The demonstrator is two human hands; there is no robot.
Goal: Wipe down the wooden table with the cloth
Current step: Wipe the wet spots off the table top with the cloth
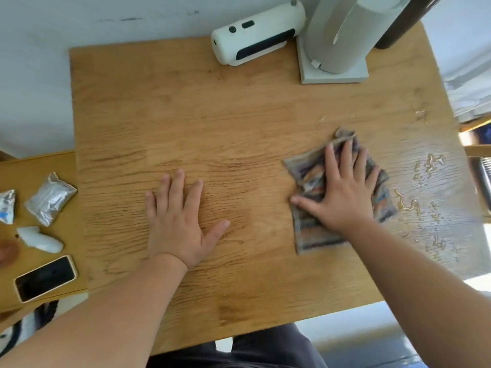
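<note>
Head view is showing the right hand pressing flat, fingers spread and not gripping, on a folded patterned cloth lying on the right half of the wooden table, while the left hand is resting open-palmed and empty on bare wood near the middle. Beads and streaks of water are sitting right of the cloth toward the table's edge, so wiping is judged under way with that side outstanding. Motion blur is obscuring the cloth's pattern, and the white appliances at the back are being cut off by the frame.
</note>
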